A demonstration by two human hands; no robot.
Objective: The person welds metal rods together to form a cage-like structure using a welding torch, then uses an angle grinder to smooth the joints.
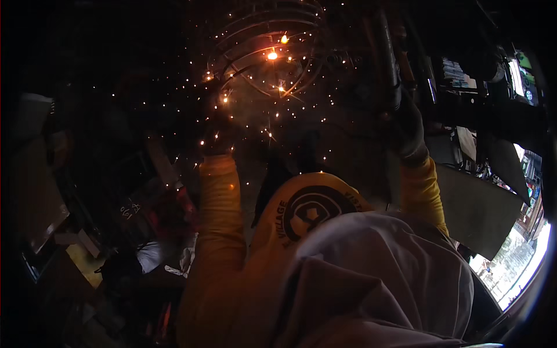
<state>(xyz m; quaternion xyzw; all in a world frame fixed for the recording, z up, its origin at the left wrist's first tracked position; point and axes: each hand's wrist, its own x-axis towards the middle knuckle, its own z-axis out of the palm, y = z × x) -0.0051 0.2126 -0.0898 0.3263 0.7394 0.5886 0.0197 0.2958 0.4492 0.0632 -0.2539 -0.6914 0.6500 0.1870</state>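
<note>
A round frame of curved metal bars (264,43) stands at the top middle. Orange glowing spots and scattered sparks show on it and in the air below it. My left hand (217,132) reaches toward the frame's lower left side, sparks around it. Darkness hides its fingers and anything they hold. Farther right, my right hand (411,130), in a dark glove, is closed around the lower end of a long metal bar (387,58) that runs up and away from me. Yellow sleeves cover both forearms.
At the right lies a grey flat panel (478,203), with bright daylight behind it. Dim boxes and boards (35,191) stand along the left. A pale crumpled cloth (151,256) lies at lower left. Much of the surroundings is too dark to make out.
</note>
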